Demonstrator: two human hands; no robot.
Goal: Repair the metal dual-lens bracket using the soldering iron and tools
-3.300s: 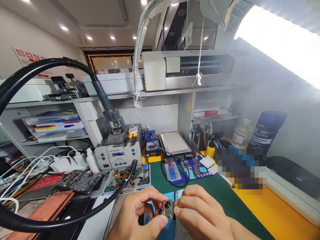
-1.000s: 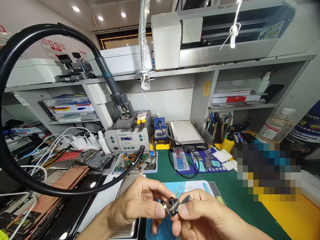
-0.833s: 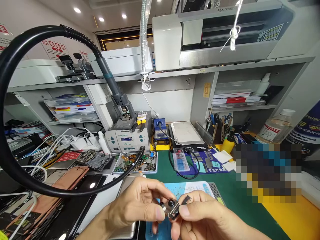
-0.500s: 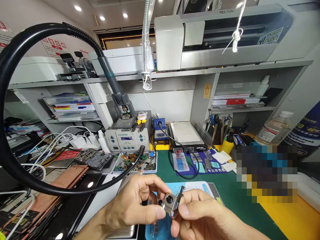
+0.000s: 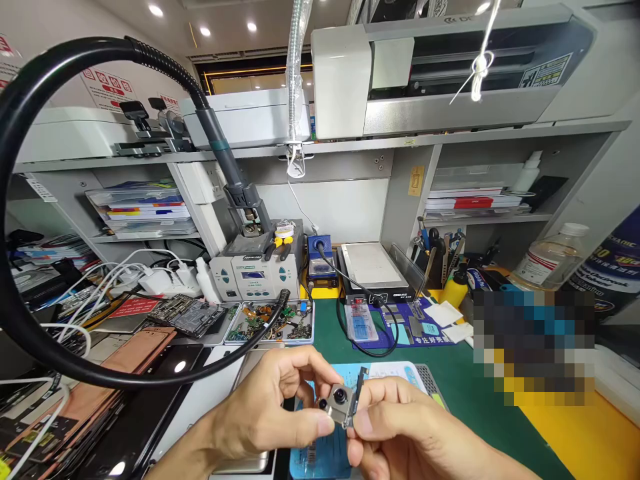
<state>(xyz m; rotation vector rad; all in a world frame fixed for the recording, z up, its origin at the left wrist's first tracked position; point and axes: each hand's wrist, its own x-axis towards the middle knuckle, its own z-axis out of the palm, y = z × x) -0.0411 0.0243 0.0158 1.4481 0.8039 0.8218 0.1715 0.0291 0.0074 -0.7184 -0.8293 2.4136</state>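
Between my two hands is a small silver phone camera module (image 5: 341, 396) with two dark round lenses facing me. The thumb and fingers of my left hand (image 5: 280, 407) pinch its left side. A thin dark strip-like part (image 5: 359, 390) stands along the module's right edge, and my right hand (image 5: 395, 420) holds it between thumb and fingers. Whether the strip is joined to the module I cannot tell. Below my hands a blue-and-white pad (image 5: 327, 447) lies on the green mat (image 5: 480, 400).
A thick black hose (image 5: 100, 377) loops across the left. Behind stand a grey rework station (image 5: 255, 277), a tray of small boards (image 5: 233, 327) and a flat heating plate (image 5: 373, 263). Stacked phone parts (image 5: 115, 380) lie left. A clear bottle (image 5: 550, 257) stands right.
The dark strip has turned a little more upright beside the module. My right fingers have shifted slightly, and both hands keep their grip.
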